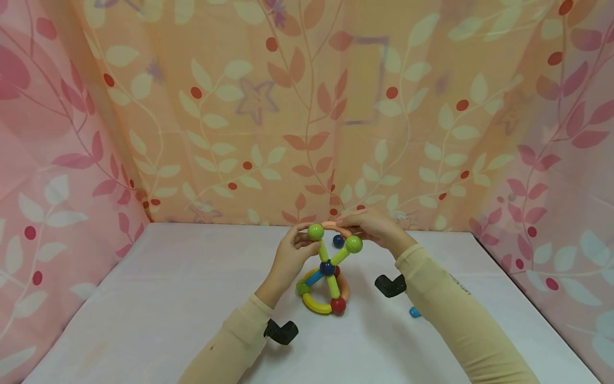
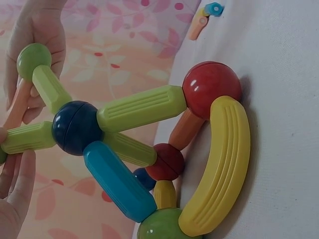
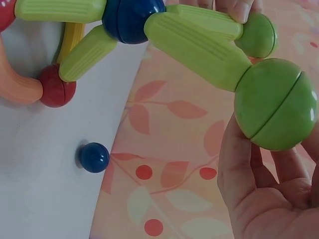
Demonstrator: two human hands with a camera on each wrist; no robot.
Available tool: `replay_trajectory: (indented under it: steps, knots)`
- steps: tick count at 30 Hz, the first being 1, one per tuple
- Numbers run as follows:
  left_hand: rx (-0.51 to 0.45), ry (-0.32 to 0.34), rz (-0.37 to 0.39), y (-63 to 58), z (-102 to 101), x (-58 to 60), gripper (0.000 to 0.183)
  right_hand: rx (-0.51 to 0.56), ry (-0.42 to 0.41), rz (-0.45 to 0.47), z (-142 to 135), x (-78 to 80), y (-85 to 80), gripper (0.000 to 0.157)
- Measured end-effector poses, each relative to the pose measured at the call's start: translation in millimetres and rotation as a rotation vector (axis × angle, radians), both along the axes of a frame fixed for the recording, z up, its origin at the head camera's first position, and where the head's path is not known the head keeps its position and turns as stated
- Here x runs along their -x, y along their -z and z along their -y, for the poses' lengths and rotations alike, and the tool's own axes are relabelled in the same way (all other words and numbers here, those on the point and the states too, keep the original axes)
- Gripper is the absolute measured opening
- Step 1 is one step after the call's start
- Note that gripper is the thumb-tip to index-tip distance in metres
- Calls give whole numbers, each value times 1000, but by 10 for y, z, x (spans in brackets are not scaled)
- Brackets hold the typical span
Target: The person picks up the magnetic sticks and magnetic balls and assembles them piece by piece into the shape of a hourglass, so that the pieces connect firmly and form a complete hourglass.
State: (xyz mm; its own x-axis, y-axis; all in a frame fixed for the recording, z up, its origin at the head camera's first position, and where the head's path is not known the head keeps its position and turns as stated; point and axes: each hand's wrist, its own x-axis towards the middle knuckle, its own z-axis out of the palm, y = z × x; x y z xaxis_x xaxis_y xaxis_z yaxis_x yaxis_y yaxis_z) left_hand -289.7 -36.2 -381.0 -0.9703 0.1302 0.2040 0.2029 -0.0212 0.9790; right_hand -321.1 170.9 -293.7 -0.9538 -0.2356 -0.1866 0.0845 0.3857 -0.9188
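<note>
A toy of magnetic sticks and balls stands on the table, a dark blue ball at its middle. Its base is a ring of curved rods, one of them yellow, with red balls and a green ball. Two yellow-green sticks rise from the blue ball to green balls. My left hand pinches the left stick just beneath its green ball. An orange curved rod arches between the upper balls; my right hand grips it beside the right green ball.
A loose blue ball lies on the white table behind the toy. At the right, a light blue piece is partly hidden by the sleeve; the left wrist view shows blue and orange pieces there. Patterned cloth surrounds the table.
</note>
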Motion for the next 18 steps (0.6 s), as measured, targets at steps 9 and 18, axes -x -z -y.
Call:
replay_trajectory:
  steps: [9, 18]
  knots:
    - [-10, -2, 13, 13, 5, 12, 44, -3, -7, 0, 5, -16, -4, 37]
    - [-40, 10, 9, 28, 4, 22, 45, 59, -67, 18, -13, -10, 27, 34]
